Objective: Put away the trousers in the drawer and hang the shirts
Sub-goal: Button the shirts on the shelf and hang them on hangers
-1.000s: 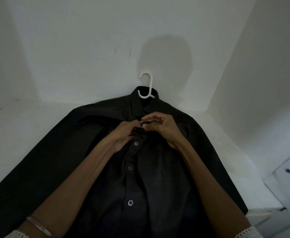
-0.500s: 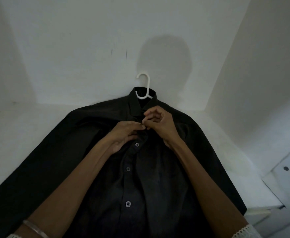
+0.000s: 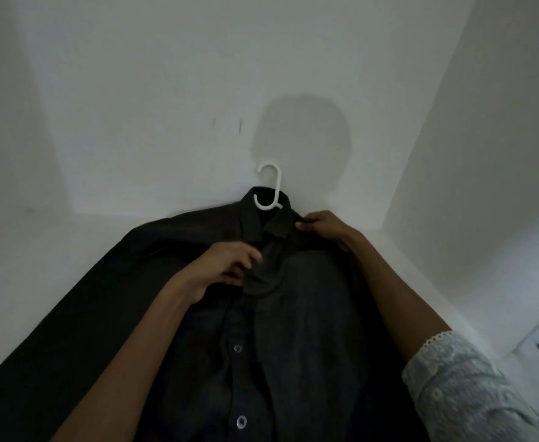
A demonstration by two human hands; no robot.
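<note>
Head view: left hand fingers pinch the black shirt front; right hand grips its collar. White hanger shows upper centre.

I see free room on the white surface left of the shirt; the back wall and right wall block beyond.

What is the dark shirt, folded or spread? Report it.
Spread: the dark shirt lies opened out, front up, one sleeve stretched left, the white hanger hook showing at its collar.
</note>
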